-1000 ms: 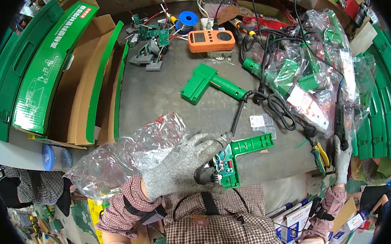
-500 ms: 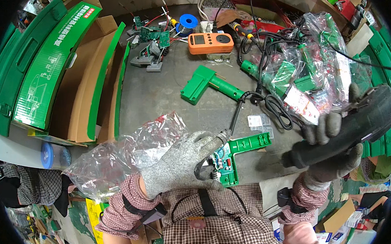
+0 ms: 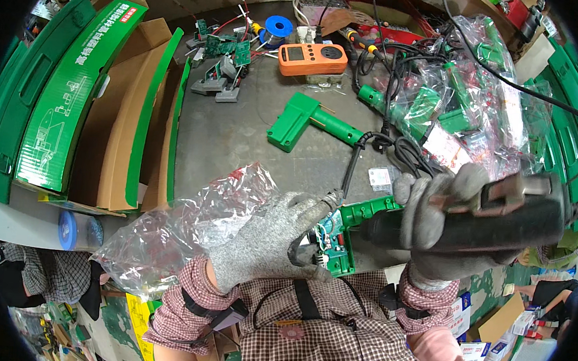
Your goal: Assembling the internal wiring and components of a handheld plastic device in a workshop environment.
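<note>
My gloved left hand point(image 3: 265, 236) is closed around the near end of a green plastic housing half point(image 3: 345, 263) at the bench's front edge. Wires and a small circuit board point(image 3: 329, 231) lie inside that housing, and a black cord point(image 3: 351, 175) runs away from it. In my gloved right hand point(image 3: 427, 210) is a thick black electric screwdriver point(image 3: 493, 230) with a metal hanger on its side. It lies nearly level, narrow end pointing left over the housing's right part. Its tip is too blurred to make out.
Farther back lie a green pistol-shaped housing point(image 3: 296, 122), an orange meter point(image 3: 312, 60) and a blue spool point(image 3: 279, 27). Bagged green parts point(image 3: 468, 106) and cables crowd the right. A clear plastic bag point(image 3: 179, 220) rests beside my left hand, near green cardboard boxes point(image 3: 73, 98).
My right hand has brought the electric screwdriver left and turned it more level, over the green housing. My left hand keeps its hold almost in place.
</note>
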`<state>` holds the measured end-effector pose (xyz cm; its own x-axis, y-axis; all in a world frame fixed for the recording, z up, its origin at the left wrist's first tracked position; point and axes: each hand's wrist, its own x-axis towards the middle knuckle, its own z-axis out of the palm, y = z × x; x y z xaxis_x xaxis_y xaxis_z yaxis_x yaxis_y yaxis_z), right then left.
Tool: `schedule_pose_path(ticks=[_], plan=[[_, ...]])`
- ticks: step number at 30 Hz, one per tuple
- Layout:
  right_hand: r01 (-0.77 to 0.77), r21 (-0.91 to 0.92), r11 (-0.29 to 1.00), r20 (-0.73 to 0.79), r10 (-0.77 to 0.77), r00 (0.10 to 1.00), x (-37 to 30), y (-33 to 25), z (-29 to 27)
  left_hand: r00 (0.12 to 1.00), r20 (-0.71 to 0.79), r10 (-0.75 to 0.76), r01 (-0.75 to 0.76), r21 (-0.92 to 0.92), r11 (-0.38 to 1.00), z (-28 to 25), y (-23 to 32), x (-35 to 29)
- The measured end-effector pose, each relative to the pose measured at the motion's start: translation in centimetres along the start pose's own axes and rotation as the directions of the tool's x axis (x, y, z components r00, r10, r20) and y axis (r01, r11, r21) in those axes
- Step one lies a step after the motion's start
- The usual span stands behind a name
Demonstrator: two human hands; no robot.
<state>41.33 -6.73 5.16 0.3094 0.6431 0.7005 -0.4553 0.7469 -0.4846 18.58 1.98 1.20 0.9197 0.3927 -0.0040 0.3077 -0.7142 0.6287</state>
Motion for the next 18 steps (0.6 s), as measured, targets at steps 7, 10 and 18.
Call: schedule_pose_path(ticks=[7,10,18], plan=[[-0.126,0.097,0.987,-0.258,0.147,0.955,-2.4,2.4,1.0,0.997,-0.044,0.064,-0.064,-0.002,0.998,0.0,-0.3,-0.3],[-0.177,0.101,0.979,-0.291,0.2,0.936,-3.6,2.4,-0.4,0.991,-0.118,0.061,-0.066,-0.04,0.997,0.0,0.0,-0.1],[-0.166,-0.009,0.986,-0.197,0.161,0.967,-0.2,-0.9,0.6,0.988,-0.142,0.065,-0.074,-0.058,0.996,0.2,-0.1,-0.1]])
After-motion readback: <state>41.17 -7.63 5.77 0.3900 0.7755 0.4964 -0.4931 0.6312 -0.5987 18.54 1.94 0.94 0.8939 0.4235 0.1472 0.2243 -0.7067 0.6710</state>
